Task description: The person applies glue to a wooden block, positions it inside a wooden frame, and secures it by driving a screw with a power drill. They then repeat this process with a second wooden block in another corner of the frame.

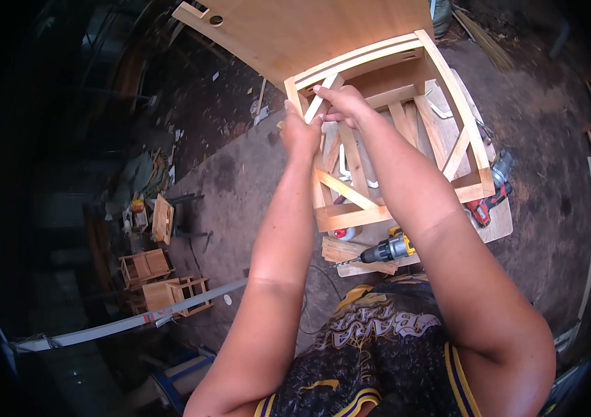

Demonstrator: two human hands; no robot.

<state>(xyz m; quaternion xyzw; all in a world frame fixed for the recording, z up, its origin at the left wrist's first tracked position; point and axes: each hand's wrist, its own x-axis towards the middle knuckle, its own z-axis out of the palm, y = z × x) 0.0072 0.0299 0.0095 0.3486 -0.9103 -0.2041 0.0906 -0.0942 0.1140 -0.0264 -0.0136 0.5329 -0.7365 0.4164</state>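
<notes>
Where left rail of pale rectangular wooden frame (351, 219) nears far-left corner, bare left hand (301, 132) clamped on rail and near end of short pale wooden strip (315, 108); strip slants across that corner. Bare right hand (348, 108) just beside, fingers also closed on strip. Pale diagonal wooden brace (345, 189) spans frame's near-left corner. Yellow-and-black power drill (394, 246) by near edge, bit leftward. Red-and-black power tool (488, 208) outside near-right corner.

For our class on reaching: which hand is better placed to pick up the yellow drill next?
Probably the right hand: the yellow drill lies nearer that arm, bit pointing left, though its fingers touch a wood strip.
</notes>
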